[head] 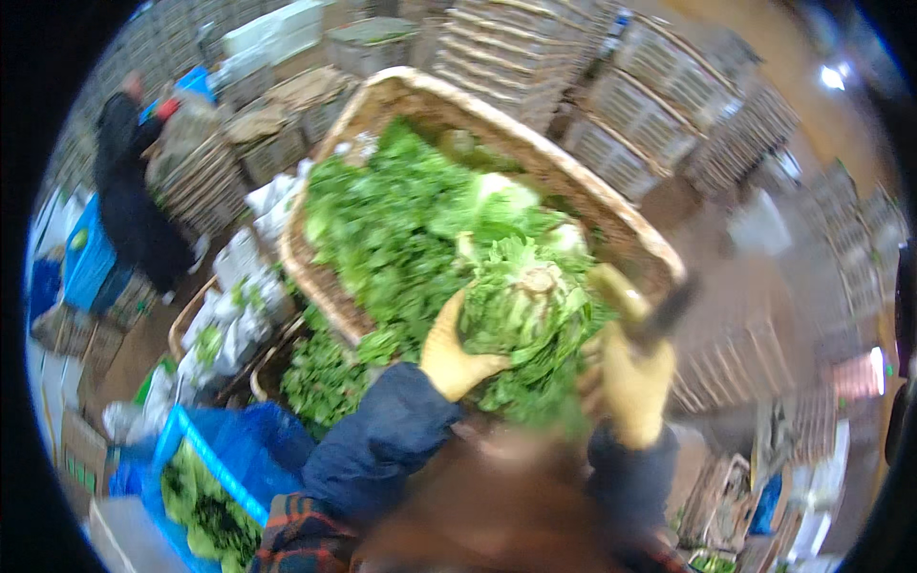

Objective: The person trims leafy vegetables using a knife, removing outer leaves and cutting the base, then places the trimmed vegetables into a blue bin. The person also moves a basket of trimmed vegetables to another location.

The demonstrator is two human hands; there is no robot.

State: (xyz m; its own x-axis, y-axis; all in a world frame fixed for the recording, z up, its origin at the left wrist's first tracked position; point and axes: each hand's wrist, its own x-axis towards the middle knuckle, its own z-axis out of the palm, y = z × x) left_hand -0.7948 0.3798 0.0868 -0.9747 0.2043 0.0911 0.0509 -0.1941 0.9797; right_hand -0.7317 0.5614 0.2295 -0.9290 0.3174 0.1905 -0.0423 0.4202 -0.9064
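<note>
My left hand, in a yellow glove, grips the side of a leafy lettuce head. The pale cut stem of the head faces up towards me. To the right of it is my right hand, also gloved in yellow and closed around what looks like a knife; its dark blade is blurred and points up and right. Beyond both hands stands a large, dirt-stained tub with loose green leaves and paler heads in it. The lettuce is held over its near side.
Left of the tub are white plastic bags and a second container of greens. A blue crate with leafy vegetables sits at lower left. Stacked crates line the far side. A person in dark clothes stands at far left.
</note>
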